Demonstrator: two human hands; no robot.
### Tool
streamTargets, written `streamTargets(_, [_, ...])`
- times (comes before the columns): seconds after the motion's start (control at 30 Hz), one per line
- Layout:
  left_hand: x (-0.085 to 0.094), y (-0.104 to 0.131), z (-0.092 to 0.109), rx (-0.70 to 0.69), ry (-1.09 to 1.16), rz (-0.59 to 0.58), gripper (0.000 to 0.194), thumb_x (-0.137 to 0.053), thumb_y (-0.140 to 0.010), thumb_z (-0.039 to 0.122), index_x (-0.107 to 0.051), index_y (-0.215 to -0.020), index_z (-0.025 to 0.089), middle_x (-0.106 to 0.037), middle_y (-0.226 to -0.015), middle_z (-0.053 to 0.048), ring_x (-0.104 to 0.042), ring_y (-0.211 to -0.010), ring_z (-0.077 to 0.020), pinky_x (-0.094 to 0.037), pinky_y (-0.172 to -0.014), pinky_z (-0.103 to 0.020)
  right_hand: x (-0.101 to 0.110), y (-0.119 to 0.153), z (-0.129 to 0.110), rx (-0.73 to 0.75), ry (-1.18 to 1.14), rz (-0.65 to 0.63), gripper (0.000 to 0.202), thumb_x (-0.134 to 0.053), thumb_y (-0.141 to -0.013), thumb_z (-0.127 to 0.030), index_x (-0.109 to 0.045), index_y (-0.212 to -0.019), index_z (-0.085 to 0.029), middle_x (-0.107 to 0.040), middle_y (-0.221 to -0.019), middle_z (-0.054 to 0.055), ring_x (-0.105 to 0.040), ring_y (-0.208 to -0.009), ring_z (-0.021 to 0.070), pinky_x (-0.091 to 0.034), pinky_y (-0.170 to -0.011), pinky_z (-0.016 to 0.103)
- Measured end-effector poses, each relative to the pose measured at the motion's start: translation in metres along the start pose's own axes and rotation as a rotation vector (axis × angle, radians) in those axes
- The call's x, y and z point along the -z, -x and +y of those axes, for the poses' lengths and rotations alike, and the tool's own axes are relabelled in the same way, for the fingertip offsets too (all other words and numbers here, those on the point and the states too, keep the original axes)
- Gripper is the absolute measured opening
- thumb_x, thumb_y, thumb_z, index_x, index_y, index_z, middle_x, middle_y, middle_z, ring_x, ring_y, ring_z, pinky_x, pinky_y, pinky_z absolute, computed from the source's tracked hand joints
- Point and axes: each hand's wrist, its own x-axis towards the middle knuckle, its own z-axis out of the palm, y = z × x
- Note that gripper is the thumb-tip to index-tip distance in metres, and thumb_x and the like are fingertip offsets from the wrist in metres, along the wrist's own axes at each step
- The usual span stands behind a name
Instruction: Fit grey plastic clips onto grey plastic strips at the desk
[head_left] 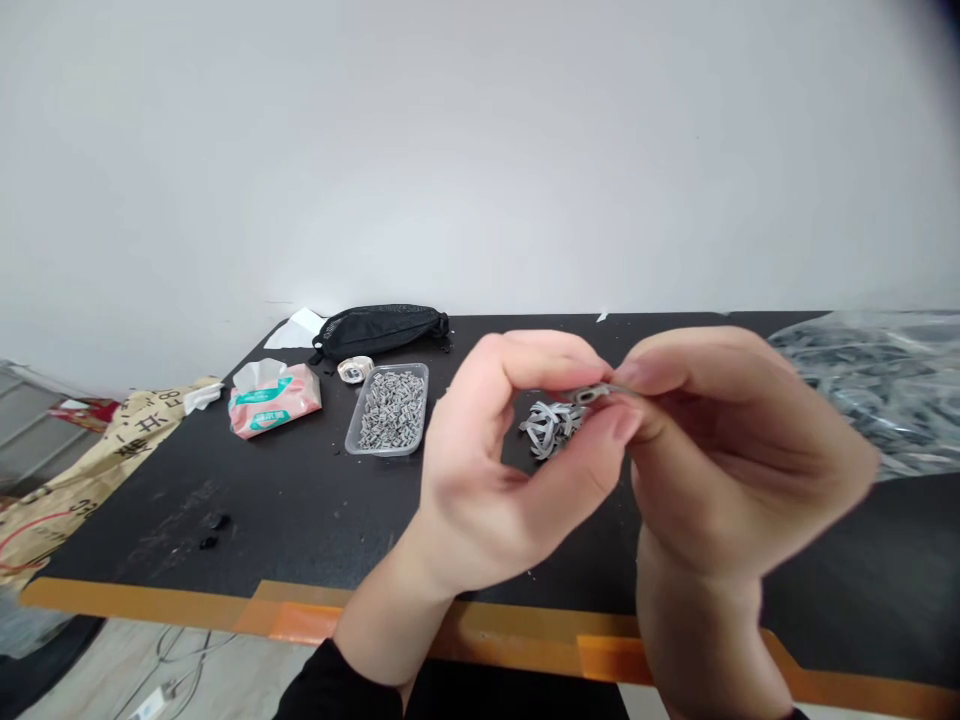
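Both hands are raised over the table and meet at the fingertips. My left hand (510, 470) is closed in a pinch, with a small grey piece with a hole in its end (586, 396) between thumb and index finger. Against it, my right hand (735, 450) pinches a thin grey strip (622, 390), which runs up to the piece. The fingers partly hide where the two meet, so I cannot tell if they are joined. Behind my left hand lies a small pile of grey strips (547, 428), partly covered by the fingers.
A clear plastic tub (349, 442) of small grey pieces stands left of my hands. Further left are a tissue pack (276, 402), a tape roll (355, 370) and a black mesh pouch (382, 328). A clear bag of grey strips (900, 390) lies right. Brown tape (150, 603) lines the front edge.
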Motion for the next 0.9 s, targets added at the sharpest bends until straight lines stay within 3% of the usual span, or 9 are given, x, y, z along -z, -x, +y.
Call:
streamTargets(0.07, [0.009, -0.003, 0.004, 0.116, 0.003, -0.053, 0.018, -0.07, -0.093, 0.012, -0.067, -0.103, 0.027, -0.068, -0.097, -0.003, -0.067, -0.091, -0.0198, -0.06, -0.077, -0.037, -0.001, -0.001, 0.005, 0.031, 0.002, 0.019, 0.018, -0.073, -0.089, -0.004, -0.067, -0.088, -0.022, -0.068, -0.082, -0.005, -0.061, -0.076, 0.0094, -0.052, -0.064, 0.025])
streamTargets(0.17, [0.021, -0.007, 0.009, 0.187, -0.071, -0.111, 0.013, -0.069, -0.094, 0.014, -0.069, -0.095, 0.027, -0.068, -0.091, -0.003, -0.066, -0.085, -0.0189, -0.06, -0.073, -0.034, -0.001, -0.002, 0.01, 0.1, 0.033, -0.026, 0.017, -0.076, -0.087, -0.005, -0.07, -0.088, -0.021, -0.07, -0.084, -0.005, -0.06, -0.076, 0.0083, -0.053, -0.068, 0.022])
streamTargets(0.33, [0.018, -0.004, 0.013, 0.251, -0.035, -0.02, 0.018, -0.065, -0.093, 0.008, -0.062, -0.093, 0.026, -0.067, -0.094, -0.003, -0.065, -0.086, -0.0178, -0.061, -0.076, -0.034, -0.003, 0.001, 0.013, 0.155, 0.108, -0.016, 0.02, -0.077, -0.085, -0.004, -0.072, -0.089, -0.023, -0.071, -0.084, -0.004, -0.06, -0.073, 0.0105, -0.055, -0.066, 0.023])
streamTargets(0.47, [0.006, 0.002, 0.013, 0.193, -0.037, 0.033, 0.022, -0.062, -0.094, 0.006, -0.054, -0.096, 0.027, -0.066, -0.097, -0.002, -0.067, -0.09, -0.0173, -0.062, -0.078, -0.035, -0.009, 0.004, 0.015, 0.181, 0.126, 0.1, 0.018, -0.074, -0.086, -0.006, -0.073, -0.089, -0.024, -0.072, -0.084, -0.004, -0.061, -0.073, 0.0126, -0.056, -0.066, 0.025])
streamTargets(0.63, [0.006, 0.001, 0.012, 0.115, -0.088, 0.069, 0.022, -0.064, -0.094, 0.008, -0.056, -0.1, 0.028, -0.067, -0.095, -0.002, -0.067, -0.084, -0.0164, -0.062, -0.074, -0.034, -0.009, 0.006, 0.015, 0.184, 0.133, 0.123, 0.016, -0.074, -0.086, -0.01, -0.073, -0.089, -0.026, -0.073, -0.086, -0.006, -0.062, -0.076, 0.0129, -0.059, -0.066, 0.025])
streamTargets(0.83, [0.025, -0.008, 0.013, 0.043, -0.208, -0.212, 0.017, -0.065, -0.097, 0.009, -0.069, -0.108, 0.021, -0.073, -0.102, -0.002, -0.068, -0.093, -0.0147, -0.062, -0.082, -0.031, 0.004, 0.0, 0.013, 0.109, 0.019, -0.001, 0.02, -0.072, -0.085, -0.003, -0.073, -0.087, -0.023, -0.072, -0.085, -0.006, -0.062, -0.077, 0.0109, -0.057, -0.066, 0.024])
streamTargets(0.9, [0.028, -0.009, 0.011, -0.017, -0.241, -0.235, 0.021, -0.068, -0.095, 0.006, -0.069, -0.111, 0.019, -0.074, -0.104, -0.002, -0.069, -0.097, -0.0144, -0.062, -0.084, -0.029, 0.008, -0.002, 0.013, 0.084, 0.01, -0.009, 0.021, -0.073, -0.084, -0.002, -0.072, -0.088, -0.023, -0.072, -0.085, -0.005, -0.062, -0.078, 0.011, -0.056, -0.067, 0.025])
